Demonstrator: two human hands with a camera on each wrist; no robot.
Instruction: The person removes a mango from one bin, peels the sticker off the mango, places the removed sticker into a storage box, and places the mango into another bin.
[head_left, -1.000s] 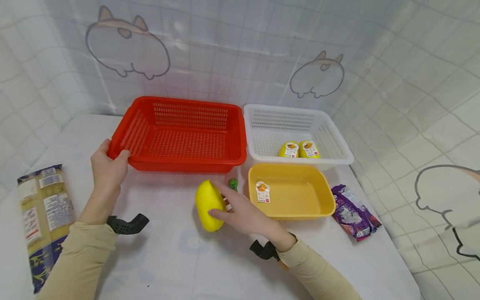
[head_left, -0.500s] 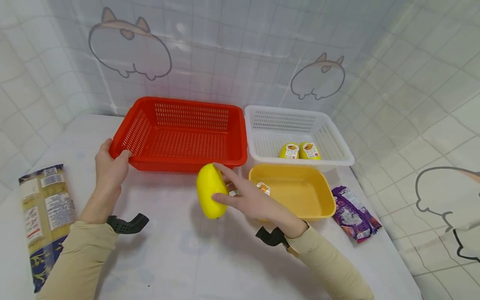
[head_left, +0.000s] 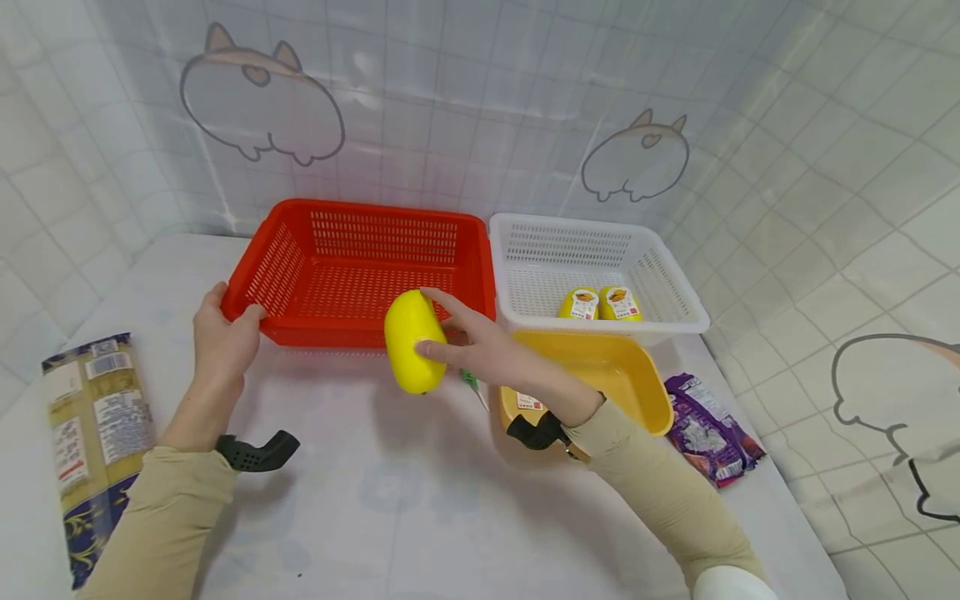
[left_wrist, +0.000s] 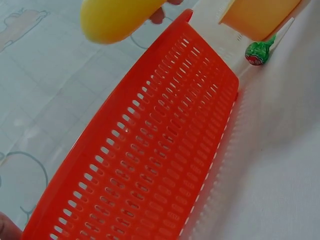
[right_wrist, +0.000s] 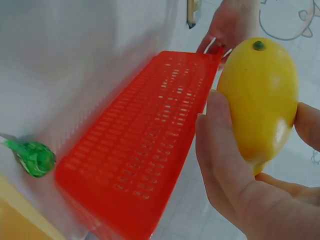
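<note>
My right hand (head_left: 487,342) holds a smooth yellow oval fruit (head_left: 411,342) between thumb and fingers. In the right wrist view the fruit (right_wrist: 260,100) shows a small green stem spot at one end and a short knob at the other. It is raised off the table, overlapping the front rim of the red basket (head_left: 375,333) in the head view. My left hand (head_left: 225,337) grips that basket's front left corner, thumb over the rim. Within the basket only the slotted floor and walls show. A green-wrapped lollipop (left_wrist: 258,52) lies on the table near the basket's front right corner.
A white basket (head_left: 517,279) at the back right holds two labelled yellow fruits (head_left: 600,303). In front of it stands a yellow tub (head_left: 637,375), partly behind my right forearm. A purple snack packet (head_left: 712,429) lies at the right, a long clear-and-blue food packet (head_left: 101,442) at the left.
My right hand has lifted the yellow fruit from low over the table, up and away from me toward the red basket. My left hand keeps its grip on the basket corner.
</note>
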